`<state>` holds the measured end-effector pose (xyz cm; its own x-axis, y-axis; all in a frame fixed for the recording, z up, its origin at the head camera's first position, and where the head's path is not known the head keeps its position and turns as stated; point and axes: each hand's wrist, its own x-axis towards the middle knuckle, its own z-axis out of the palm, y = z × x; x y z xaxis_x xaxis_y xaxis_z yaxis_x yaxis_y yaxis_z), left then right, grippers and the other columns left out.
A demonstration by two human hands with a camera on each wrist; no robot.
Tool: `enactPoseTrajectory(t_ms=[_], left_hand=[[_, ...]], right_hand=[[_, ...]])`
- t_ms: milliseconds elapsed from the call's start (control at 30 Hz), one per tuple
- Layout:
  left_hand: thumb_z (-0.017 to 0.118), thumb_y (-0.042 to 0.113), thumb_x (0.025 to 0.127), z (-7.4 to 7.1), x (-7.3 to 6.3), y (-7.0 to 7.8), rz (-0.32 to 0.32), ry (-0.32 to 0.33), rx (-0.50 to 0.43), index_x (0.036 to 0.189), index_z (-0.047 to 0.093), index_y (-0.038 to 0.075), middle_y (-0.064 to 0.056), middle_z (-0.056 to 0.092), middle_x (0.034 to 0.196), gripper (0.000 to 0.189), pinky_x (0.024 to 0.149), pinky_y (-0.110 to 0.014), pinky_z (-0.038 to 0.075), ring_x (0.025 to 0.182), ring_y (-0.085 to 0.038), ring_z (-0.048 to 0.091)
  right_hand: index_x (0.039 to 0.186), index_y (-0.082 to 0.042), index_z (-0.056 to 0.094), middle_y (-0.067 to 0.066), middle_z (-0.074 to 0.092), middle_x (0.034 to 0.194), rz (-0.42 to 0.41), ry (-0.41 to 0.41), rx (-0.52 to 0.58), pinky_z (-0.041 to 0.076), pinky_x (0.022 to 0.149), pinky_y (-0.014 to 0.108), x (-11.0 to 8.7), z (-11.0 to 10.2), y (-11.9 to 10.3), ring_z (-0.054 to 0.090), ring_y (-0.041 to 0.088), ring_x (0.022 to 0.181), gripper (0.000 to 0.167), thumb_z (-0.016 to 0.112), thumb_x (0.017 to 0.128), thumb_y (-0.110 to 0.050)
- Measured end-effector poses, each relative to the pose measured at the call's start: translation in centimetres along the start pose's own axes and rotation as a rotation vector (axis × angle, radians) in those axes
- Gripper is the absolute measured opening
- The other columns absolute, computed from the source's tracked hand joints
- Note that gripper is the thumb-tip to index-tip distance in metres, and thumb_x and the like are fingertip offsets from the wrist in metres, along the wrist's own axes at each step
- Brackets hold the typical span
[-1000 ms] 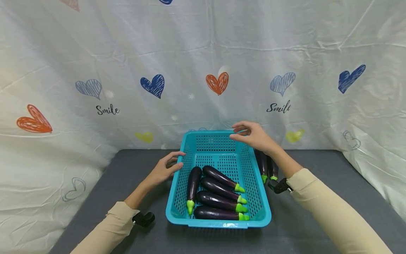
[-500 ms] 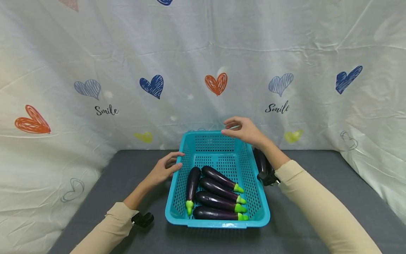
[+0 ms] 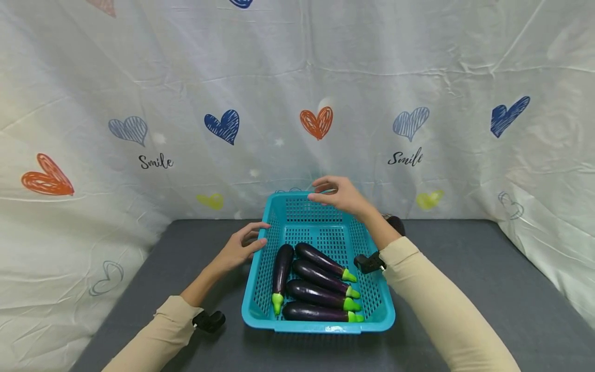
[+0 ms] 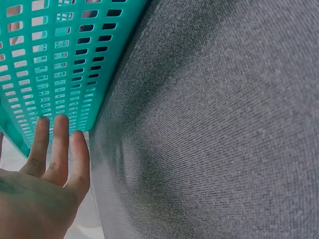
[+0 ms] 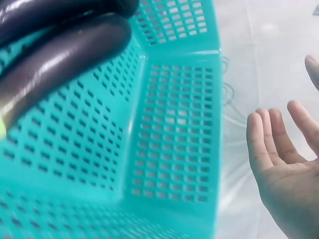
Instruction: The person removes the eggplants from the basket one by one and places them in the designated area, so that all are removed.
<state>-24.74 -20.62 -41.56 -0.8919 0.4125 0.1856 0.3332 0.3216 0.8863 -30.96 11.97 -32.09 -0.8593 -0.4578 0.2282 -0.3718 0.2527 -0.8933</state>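
Observation:
A turquoise plastic basket (image 3: 321,326) with slotted walls holds several dark purple eggplants (image 3: 316,293) with green stem ends. My left hand (image 3: 237,250) is at the basket's left rim, index fingertip and thumb touching or close to it. In the left wrist view, three fingers of the left hand (image 4: 40,199) stretch along the outside of the basket wall (image 4: 55,59). My right hand (image 3: 341,195) hovers at the far rim, fingers loosely bent. The right wrist view has the right hand (image 5: 286,164) beyond the basket's far edge (image 5: 217,124), apart from it, with nothing held.
Right of the basket, an eggplant's dark end (image 3: 396,225) peeks out behind my right forearm; the rest is hidden. The dark grey tabletop (image 3: 455,258) reaches back to a white curtain (image 3: 279,62) printed with hearts. A black wrist camera (image 3: 369,262) hangs over the basket's right side.
My right hand has moved left along the far rim, its forearm now hiding most of the eggplants outside the basket. The left hand and the basket's contents look the same.

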Motion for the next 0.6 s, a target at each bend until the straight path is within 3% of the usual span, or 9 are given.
enactPoseTrajectory(t_ms=[133, 333, 600], left_hand=[[0.057, 0.021, 0.107, 0.0, -0.1, 0.1, -0.001, 0.003, 0.001, 0.149, 0.049, 0.014, -0.021, 0.05, 0.144, 0.043, 0.086, -0.051, 0.054, 0.125, -0.04, 0.053], [0.056, 0.021, 0.107, 0.1, -0.1, 0.3, 0.0, 0.003, 0.01, 0.149, 0.049, 0.015, -0.02, 0.049, 0.146, 0.043, 0.086, -0.053, 0.052, 0.127, -0.04, 0.051], [0.057, 0.021, 0.107, 0.1, -0.1, 0.3, -0.002, 0.004, 0.002, 0.149, 0.049, 0.015, -0.02, 0.049, 0.145, 0.043, 0.087, -0.054, 0.052, 0.127, -0.04, 0.051]], right_hand=[[0.138, 0.005, 0.056, 0.026, 0.058, 0.131, 0.01, 0.001, 0.021, 0.053, 0.092, 0.048, 0.2, 0.9, 0.8, 0.06, 0.034, 0.115, 0.048, 0.073, 0.097, -0.014], [0.139, 0.004, 0.056, 0.021, 0.061, 0.128, 0.057, -0.02, 0.049, 0.051, 0.095, 0.053, 0.3, 1.9, 1.6, 0.061, 0.033, 0.114, 0.049, 0.073, 0.097, -0.015], [0.138, 0.002, 0.058, 0.019, 0.062, 0.127, 0.149, -0.036, 0.065, 0.048, 0.097, 0.054, 0.1, 3.1, 3.6, 0.06, 0.032, 0.116, 0.052, 0.076, 0.095, -0.021]])
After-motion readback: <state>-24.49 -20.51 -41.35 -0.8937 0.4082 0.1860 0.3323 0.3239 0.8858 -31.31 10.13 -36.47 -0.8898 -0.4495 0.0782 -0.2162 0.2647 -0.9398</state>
